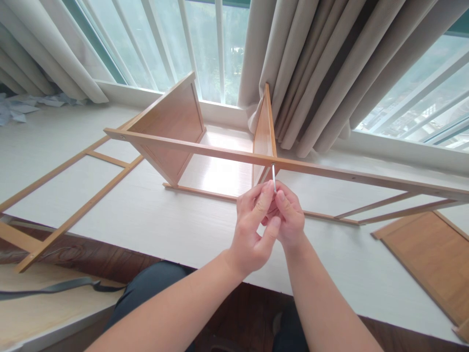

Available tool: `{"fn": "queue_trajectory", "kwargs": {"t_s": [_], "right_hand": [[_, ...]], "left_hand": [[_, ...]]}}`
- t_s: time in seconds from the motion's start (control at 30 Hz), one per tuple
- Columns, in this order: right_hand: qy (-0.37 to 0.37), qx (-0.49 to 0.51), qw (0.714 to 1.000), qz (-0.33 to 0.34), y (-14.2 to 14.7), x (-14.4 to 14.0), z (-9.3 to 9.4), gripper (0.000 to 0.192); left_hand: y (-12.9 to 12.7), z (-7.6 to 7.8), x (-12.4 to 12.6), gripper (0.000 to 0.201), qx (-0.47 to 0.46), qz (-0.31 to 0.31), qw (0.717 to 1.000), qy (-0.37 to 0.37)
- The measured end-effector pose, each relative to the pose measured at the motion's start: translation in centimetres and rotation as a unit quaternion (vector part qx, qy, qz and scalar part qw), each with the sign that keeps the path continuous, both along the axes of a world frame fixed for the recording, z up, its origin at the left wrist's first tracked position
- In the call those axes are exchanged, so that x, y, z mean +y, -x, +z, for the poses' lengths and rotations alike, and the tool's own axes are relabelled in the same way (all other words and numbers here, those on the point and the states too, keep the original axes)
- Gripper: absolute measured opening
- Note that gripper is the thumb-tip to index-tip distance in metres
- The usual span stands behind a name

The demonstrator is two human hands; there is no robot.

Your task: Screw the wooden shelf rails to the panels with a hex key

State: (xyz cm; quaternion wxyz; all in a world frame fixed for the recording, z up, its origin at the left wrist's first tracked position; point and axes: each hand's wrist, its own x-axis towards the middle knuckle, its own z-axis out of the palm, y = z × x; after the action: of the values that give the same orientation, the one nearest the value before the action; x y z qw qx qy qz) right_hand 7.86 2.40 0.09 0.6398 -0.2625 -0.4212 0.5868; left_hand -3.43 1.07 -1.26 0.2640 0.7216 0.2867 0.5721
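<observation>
Nearest, the two bare forearms come in from the bottom edge, with a dark-clothed knee [150, 291] behind the left one. The left hand [252, 230] is half curled; its fingertips touch the lower end of a thin metal rod [274, 177], but I cannot tell if they grip it. The right hand [291, 215] is closed, and it pinches this same end between its thumb and the bent fingers. The rod stands nearly upright, just above the fingertips. Its lower end is hidden in the fingers, so its full shape cannot be known.

The upper end of the rod meets a long wooden rail [322, 170], near where a narrow upright panel [264, 127] joins it. The right end of the rail is cut off. To the left stands a wider panel [168, 124], and farther left a ladder-like frame [84, 210] lies on the white ledge [176, 220]. At the right edge another wooden panel [432, 259] is partly cut off.

Beyond are the grey curtains [311, 73] and a barred window [205, 49], with a hazy outside.
</observation>
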Motion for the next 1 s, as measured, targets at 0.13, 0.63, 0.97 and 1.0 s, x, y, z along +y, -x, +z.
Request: {"fn": "queue_trajectory", "kwargs": {"t_s": [0.13,0.63,0.97,1.0], "right_hand": [[-0.002,-0.003,1.0,0.002,0.02,0.09,-0.19,0.03],[0.0,0.004,1.0,0.022,-0.07,0.06,-0.83,0.026],[0.006,0.003,1.0,0.016,-0.04,0.08,-0.87,0.03],[0.009,0.0,1.0,0.015,-0.04,0.07,-0.85,0.031]], "left_hand": [[-0.04,-0.05,0.0,0.066,-0.005,0.001,1.0,0.004],[-0.09,-0.17,-0.1,0.065,-0.014,-0.007,1.0,0.025],[-0.07,-0.1,-0.12,0.067,-0.025,-0.012,0.999,0.034],[-0.07,-0.1,-0.12,0.067,-0.023,-0.011,0.999,0.035]]}}
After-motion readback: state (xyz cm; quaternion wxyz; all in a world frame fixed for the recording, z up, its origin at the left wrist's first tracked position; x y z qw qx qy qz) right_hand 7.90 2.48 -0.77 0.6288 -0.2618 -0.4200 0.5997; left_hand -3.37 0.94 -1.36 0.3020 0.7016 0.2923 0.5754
